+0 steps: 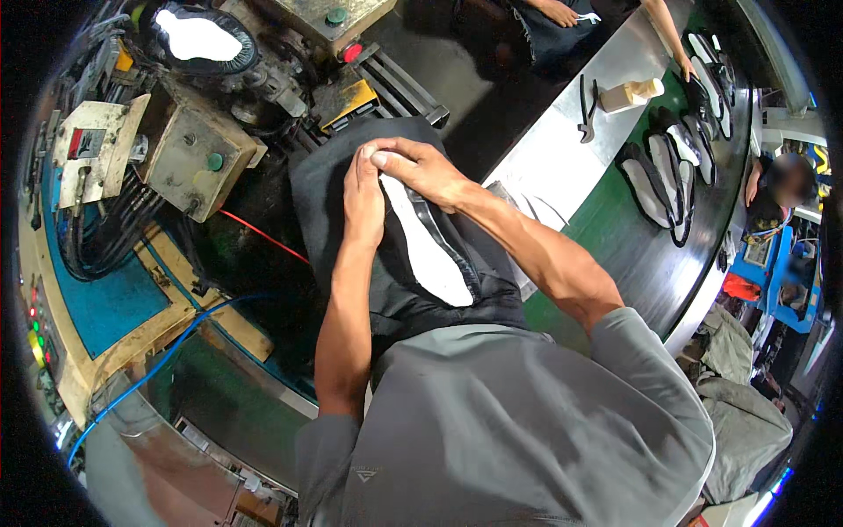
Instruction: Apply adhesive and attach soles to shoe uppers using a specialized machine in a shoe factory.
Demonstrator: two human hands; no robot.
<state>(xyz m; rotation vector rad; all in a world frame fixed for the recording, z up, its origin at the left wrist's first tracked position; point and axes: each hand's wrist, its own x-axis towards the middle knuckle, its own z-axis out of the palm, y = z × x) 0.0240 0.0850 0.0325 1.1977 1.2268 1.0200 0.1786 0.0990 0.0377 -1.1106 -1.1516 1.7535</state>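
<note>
A black shoe upper with a white, sole-shaped underside lies bottom up across my lap, its heel end toward me. My left hand is closed around the far end from the left side. From the right, my right hand wraps the same end, its thumb meeting the left hand's fingers. The far tip of the shoe is hidden under both hands. Black cloth covers my lap beneath it.
Left stands a machine with a control box and another white-bottomed shoe. To the right, a metal ledge holds a bottle and a dark hand tool. Several shoes lie on a dark belt; a co-worker's hand reaches there.
</note>
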